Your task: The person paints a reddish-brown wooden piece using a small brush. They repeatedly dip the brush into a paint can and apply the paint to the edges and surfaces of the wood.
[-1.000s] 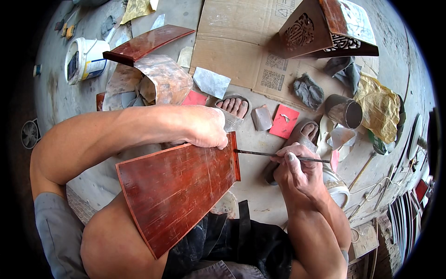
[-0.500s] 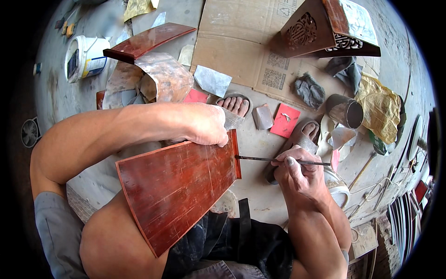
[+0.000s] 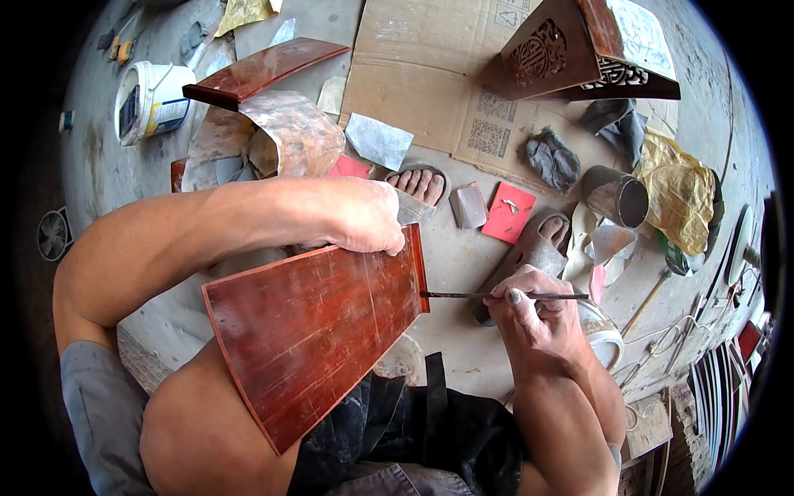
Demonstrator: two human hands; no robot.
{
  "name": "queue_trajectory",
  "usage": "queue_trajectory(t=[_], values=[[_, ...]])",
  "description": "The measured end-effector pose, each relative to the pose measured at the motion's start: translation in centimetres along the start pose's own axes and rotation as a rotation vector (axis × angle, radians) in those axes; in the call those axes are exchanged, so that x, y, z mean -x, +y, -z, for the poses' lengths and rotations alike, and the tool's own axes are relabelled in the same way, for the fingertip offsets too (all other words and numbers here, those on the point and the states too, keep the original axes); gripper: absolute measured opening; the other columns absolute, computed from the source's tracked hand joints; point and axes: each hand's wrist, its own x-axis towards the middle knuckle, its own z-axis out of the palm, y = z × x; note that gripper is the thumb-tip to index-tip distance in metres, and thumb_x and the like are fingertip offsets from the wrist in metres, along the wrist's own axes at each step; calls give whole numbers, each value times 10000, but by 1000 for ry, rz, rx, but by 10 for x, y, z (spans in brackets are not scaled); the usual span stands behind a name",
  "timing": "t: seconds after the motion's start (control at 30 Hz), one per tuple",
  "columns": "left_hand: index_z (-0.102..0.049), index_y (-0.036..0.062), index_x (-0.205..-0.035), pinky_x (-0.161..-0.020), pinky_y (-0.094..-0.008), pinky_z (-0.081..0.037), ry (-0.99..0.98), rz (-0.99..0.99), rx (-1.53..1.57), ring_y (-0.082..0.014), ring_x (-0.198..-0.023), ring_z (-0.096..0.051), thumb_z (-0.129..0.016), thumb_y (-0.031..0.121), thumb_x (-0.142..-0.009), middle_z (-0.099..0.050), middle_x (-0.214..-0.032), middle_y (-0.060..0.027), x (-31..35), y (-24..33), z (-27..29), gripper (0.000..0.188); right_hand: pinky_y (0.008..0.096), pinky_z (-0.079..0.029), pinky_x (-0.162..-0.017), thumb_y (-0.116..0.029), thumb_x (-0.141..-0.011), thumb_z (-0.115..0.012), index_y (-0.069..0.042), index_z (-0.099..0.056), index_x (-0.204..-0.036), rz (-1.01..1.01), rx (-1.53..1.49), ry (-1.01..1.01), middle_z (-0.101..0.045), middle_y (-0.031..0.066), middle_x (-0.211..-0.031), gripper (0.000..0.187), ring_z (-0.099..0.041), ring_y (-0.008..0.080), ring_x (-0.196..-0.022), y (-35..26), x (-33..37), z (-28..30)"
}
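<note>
A tapered, reddish-brown lacquered wooden panel (image 3: 318,339) lies tilted across my left thigh, its narrow end to the right with a raised edge strip (image 3: 419,269). My left hand (image 3: 368,217) is closed over its far edge near that strip, the fingertips underneath hidden. Pinched in my right hand (image 3: 536,307) is a thin dark rod (image 3: 463,295), nearly level. Its left tip meets the outer side of the strip near the lower end; whether it is a file or a brush I cannot tell.
Ahead stand a curved red-brown wooden piece (image 3: 269,70), a white bucket (image 3: 155,103) and a carved fretwork wooden piece (image 3: 550,54) on cardboard (image 3: 413,91). Near my feet are sandpaper sheets (image 3: 507,212), a grey rag (image 3: 552,159), a dark cylindrical can (image 3: 614,197) and crumpled yellow paper (image 3: 674,186).
The panel and my left hand have shifted slightly up and left. The rod's tip has slid a little lower along the strip, and my right hand has moved down slightly.
</note>
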Motion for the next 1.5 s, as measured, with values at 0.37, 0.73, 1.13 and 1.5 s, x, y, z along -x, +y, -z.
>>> queue_trajectory(t=[0.37,0.73,1.13,1.5], values=[[-616,-78,-753,-638,-450,-432,-12,108,29,-309,-610,-502,-589,226,-776,-550,-654,-234,-2,-1,1,306,366,-518,-701,-127,-993,-573,-18,-652,-943,31,68,-111,-672,123,-835,143,-645,262,-746,-6,-1,4],[-602,-81,-746,-629,-450,-420,-19,79,45,-296,-604,-478,-591,216,-771,-536,-649,-229,4,5,3,299,336,-504,-651,-109,-1000,-568,-18,-657,-954,76,58,-43,-662,93,-800,135,-622,206,-704,-2,-5,-1],[-597,-79,-727,-619,-466,-417,-26,32,-5,-304,-601,-480,-595,213,-761,-542,-654,-227,0,7,-1,293,327,-500,-641,-84,-986,-578,-30,-657,-975,166,146,-1,-686,80,-834,96,-605,199,-690,-6,-16,-1],[-622,-63,-743,-638,-468,-437,-13,46,29,-328,-621,-532,-584,216,-791,-577,-683,-233,2,14,-3,285,309,-510,-710,-69,-980,-561,-17,-669,-947,53,117,181,-692,83,-863,124,-634,184,-744,-8,-22,-4]])
